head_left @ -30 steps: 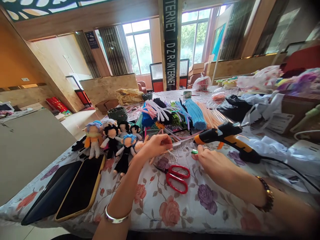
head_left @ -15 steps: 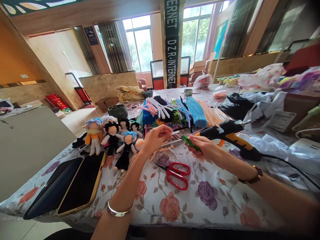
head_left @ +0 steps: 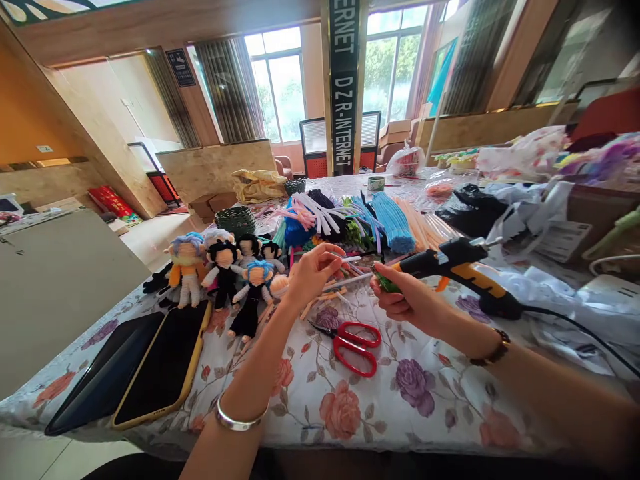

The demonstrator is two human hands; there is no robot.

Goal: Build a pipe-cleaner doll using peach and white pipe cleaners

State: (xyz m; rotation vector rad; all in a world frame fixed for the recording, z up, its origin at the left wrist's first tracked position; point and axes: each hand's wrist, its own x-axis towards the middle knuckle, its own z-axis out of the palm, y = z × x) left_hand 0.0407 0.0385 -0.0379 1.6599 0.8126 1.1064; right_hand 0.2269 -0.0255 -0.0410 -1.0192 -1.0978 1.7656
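My left hand (head_left: 316,272) is raised over the table, its thumb and fingertips pinched on a short white pipe cleaner (head_left: 353,259) whose free end points right. Facing it, my right hand (head_left: 407,293) wraps round a green lighter (head_left: 386,280), with the thumb at its top. I cannot make out a flame. Red-handled scissors (head_left: 356,347) lie below the hands, blades to the left. Just beyond my right hand is a black and orange glue gun (head_left: 460,267). Peach-coloured cut pieces (head_left: 327,301) are scattered under my left hand.
Several small dolls (head_left: 225,267) stand left of my left hand. Two phones lie in front of them, one in a yellow case (head_left: 163,367). Bundles of pipe cleaners, including a blue one (head_left: 393,223), fill the middle. A black bag (head_left: 473,210) sits at right. The gun's cable runs right.
The lighter has turned in my right hand, so less of its green body shows and the thumb sits on its top. My left hand has shifted slightly, still pinching the pipe cleaner.
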